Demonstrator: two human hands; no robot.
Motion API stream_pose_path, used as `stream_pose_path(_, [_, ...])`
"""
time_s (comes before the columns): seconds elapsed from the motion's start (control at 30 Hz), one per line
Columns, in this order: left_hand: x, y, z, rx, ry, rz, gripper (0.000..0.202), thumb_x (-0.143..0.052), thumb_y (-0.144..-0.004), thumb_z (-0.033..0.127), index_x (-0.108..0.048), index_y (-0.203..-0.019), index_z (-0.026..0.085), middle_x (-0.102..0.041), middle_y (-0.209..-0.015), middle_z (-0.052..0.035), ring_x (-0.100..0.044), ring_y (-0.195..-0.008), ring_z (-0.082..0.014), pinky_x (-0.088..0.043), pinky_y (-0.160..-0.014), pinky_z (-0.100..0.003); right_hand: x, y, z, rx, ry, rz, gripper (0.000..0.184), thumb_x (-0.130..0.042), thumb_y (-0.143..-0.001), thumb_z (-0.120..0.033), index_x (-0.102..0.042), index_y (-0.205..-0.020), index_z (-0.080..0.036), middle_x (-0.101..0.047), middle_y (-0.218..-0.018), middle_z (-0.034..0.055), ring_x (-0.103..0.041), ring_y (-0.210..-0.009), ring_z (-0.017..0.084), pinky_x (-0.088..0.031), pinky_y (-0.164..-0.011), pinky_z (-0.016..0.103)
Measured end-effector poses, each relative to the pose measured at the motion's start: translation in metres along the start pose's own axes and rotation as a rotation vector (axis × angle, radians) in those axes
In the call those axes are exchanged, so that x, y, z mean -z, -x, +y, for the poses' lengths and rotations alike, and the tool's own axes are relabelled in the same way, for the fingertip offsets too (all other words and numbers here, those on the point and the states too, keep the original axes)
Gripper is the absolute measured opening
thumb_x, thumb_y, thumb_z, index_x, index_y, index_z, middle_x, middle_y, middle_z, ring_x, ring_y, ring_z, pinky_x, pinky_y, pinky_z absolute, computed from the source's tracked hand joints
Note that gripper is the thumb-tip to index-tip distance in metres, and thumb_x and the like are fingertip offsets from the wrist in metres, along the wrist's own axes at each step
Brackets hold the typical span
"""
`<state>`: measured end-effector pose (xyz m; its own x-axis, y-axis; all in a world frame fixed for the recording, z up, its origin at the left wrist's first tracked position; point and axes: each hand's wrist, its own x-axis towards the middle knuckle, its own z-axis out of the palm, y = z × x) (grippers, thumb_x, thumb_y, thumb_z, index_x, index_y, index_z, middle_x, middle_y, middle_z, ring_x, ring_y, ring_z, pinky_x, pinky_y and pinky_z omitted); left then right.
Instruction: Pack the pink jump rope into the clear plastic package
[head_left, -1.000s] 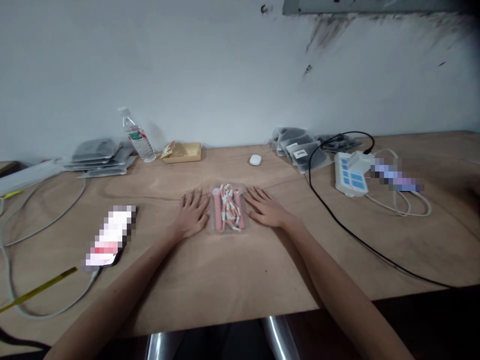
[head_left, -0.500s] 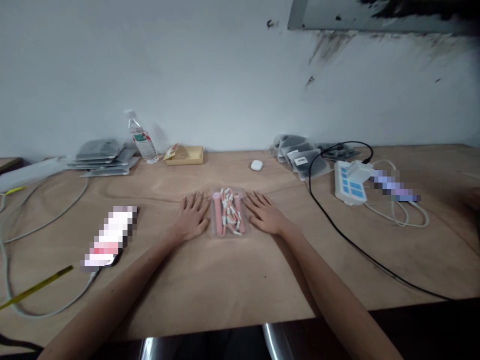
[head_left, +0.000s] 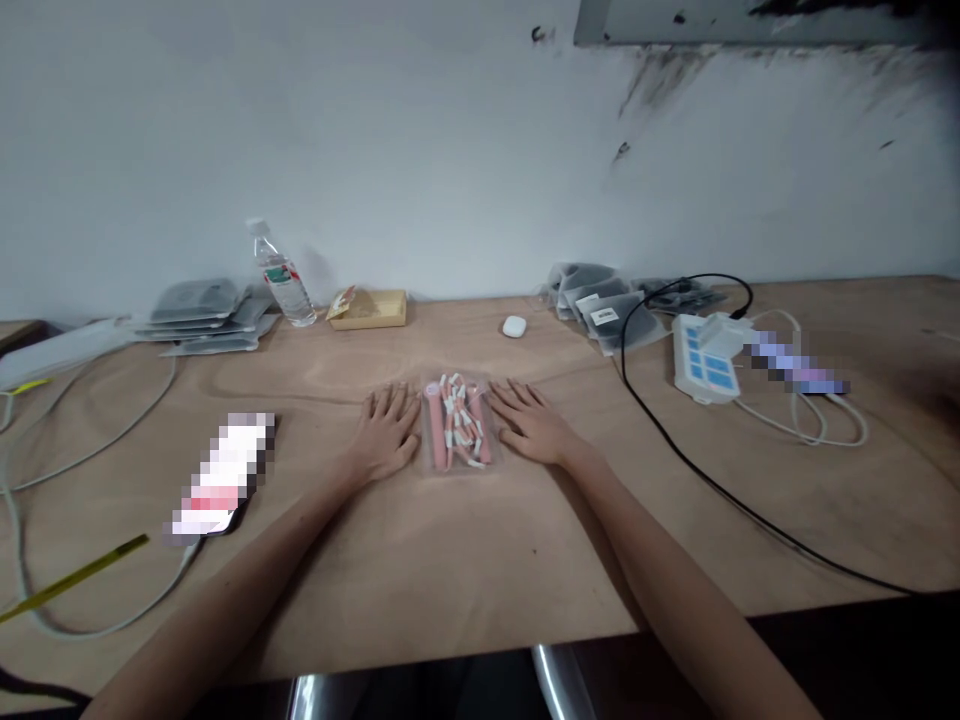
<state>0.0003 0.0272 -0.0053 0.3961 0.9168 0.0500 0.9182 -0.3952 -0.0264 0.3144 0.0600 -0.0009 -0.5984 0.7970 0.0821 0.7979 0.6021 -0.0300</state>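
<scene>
A clear plastic pack [head_left: 458,425] holding pink sticks and small white pieces lies in the middle of the wooden table [head_left: 465,560]. My left hand [head_left: 386,437] rests flat on the table just left of the pack, fingers stretched out, its thumb side touching or nearly touching the pack's edge. My right hand [head_left: 530,425] lies flat just right of the pack, fingers spread. Neither hand holds anything.
A phone [head_left: 219,473] lies at the left with a grey cable [head_left: 90,440] and a yellow ruler [head_left: 75,578]. At the back stand a water bottle [head_left: 281,274], a small box [head_left: 369,308], grey pouches [head_left: 201,313], a white earbud case [head_left: 514,325]. A power strip [head_left: 703,357] and black cable [head_left: 720,490] lie right.
Only the camera has shifted slightly; both hands and the pack stay where they were.
</scene>
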Motion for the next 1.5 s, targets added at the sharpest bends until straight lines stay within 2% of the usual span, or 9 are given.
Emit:
stream_pose_path(0.63, [0.005, -0.004, 0.002, 0.042, 0.067, 0.01, 0.057, -0.035, -0.101, 0.038, -0.039, -0.155, 0.019, -0.024, -0.166, -0.0151, -0.016, -0.154, -0.0393, -0.017, -0.12, -0.062, -0.004, -0.006, -0.003, -0.048, -0.101, 0.057, 0.058, -0.041, -0.101, -0.04, -0.039, -0.157, -0.025, -0.032, -0.164, 0.0064, -0.026, -0.152, 0.036, -0.024, -0.122, 0.057])
stream_pose_path(0.8, [0.006, -0.004, 0.0, 0.063, 0.167, 0.014, 0.061, -0.025, -0.104, 0.053, -0.044, -0.153, 0.022, -0.025, -0.166, -0.0136, -0.013, -0.154, -0.0378, -0.015, -0.121, -0.061, -0.005, -0.008, -0.002, -0.13, -0.239, 0.13, 0.062, -0.032, -0.105, -0.047, -0.027, -0.161, -0.02, -0.037, -0.162, 0.0109, -0.034, -0.149, 0.033, -0.03, -0.121, 0.054])
stream_pose_path(0.9, [0.006, -0.002, 0.0, 0.05, 0.193, 0.024, 0.07, -0.032, -0.099, 0.065, -0.044, -0.153, 0.023, -0.024, -0.166, -0.0137, -0.012, -0.154, -0.0392, -0.013, -0.121, -0.062, -0.006, -0.009, -0.002, -0.152, -0.267, 0.152, 0.062, -0.03, -0.105, -0.049, -0.029, -0.16, -0.02, -0.039, -0.161, 0.0112, -0.035, -0.148, 0.034, -0.03, -0.12, 0.055])
stream_pose_path(1.03, [0.006, -0.013, -0.015, 0.054, 0.315, -0.006, 0.068, -0.032, -0.098, 0.066, -0.051, -0.148, 0.024, -0.023, -0.166, -0.0106, -0.011, -0.155, -0.0367, -0.011, -0.122, -0.06, -0.006, -0.01, -0.001, -0.135, -0.311, 0.176, 0.062, -0.023, -0.106, -0.054, -0.035, -0.158, -0.022, -0.041, -0.16, 0.0091, -0.036, -0.148, 0.033, -0.029, -0.12, 0.056])
stream_pose_path(1.17, [0.016, -0.04, -0.048, -0.011, 0.571, -0.056, 0.064, -0.033, -0.096, 0.065, -0.069, -0.129, 0.023, -0.044, -0.157, -0.0086, -0.033, -0.15, -0.0311, -0.024, -0.121, -0.054, -0.007, -0.01, 0.001, -0.155, -0.385, 0.252, 0.071, -0.021, -0.104, -0.061, -0.037, -0.157, -0.017, -0.045, -0.157, 0.015, -0.041, -0.145, 0.034, -0.031, -0.119, 0.057])
stream_pose_path(1.23, [0.024, -0.051, -0.06, -0.054, 0.7, -0.048, 0.061, -0.043, -0.091, 0.066, -0.076, -0.117, 0.021, -0.059, -0.144, -0.0093, -0.054, -0.136, -0.0299, -0.04, -0.113, -0.044, -0.005, -0.009, 0.002, -0.152, -0.441, 0.3, 0.072, -0.024, -0.103, -0.064, -0.042, -0.154, -0.017, -0.05, -0.152, 0.0165, -0.045, -0.142, 0.034, -0.034, -0.117, 0.056])
stream_pose_path(1.3, [0.033, -0.055, -0.063, 0.0, 0.692, 0.001, 0.052, -0.049, -0.089, 0.059, -0.077, -0.112, 0.022, -0.069, -0.131, -0.0079, -0.065, -0.122, -0.03, -0.047, -0.107, -0.043, -0.002, -0.008, 0.001, -0.094, -0.523, 0.347, 0.068, -0.025, -0.103, -0.064, -0.052, -0.148, -0.02, -0.057, -0.147, 0.0147, -0.051, -0.137, 0.032, -0.038, -0.115, 0.054])
stream_pose_path(1.4, [0.045, -0.05, -0.045, 0.109, 0.409, 0.127, 0.039, -0.047, -0.093, 0.042, -0.077, -0.108, 0.023, -0.075, -0.118, -0.0073, -0.068, -0.114, -0.0299, -0.028, -0.119, -0.056, 0.003, -0.006, -0.003, 0.017, -0.685, 0.367, 0.06, -0.029, -0.104, -0.061, -0.066, -0.131, -0.023, -0.069, -0.132, 0.0111, -0.062, -0.124, 0.028, -0.046, -0.108, 0.049])
stream_pose_path(1.5, [0.05, -0.038, -0.011, 0.008, 0.183, 0.192, 0.038, -0.044, -0.098, 0.04, -0.069, -0.123, 0.028, -0.066, -0.136, -0.0064, -0.055, -0.133, -0.0304, -0.01, -0.122, -0.063, 0.006, -0.004, -0.009, 0.07, -0.795, 0.299, 0.052, -0.038, -0.104, -0.057, -0.074, -0.115, -0.022, -0.076, -0.115, 0.0102, -0.07, -0.109, 0.028, -0.053, -0.097, 0.046])
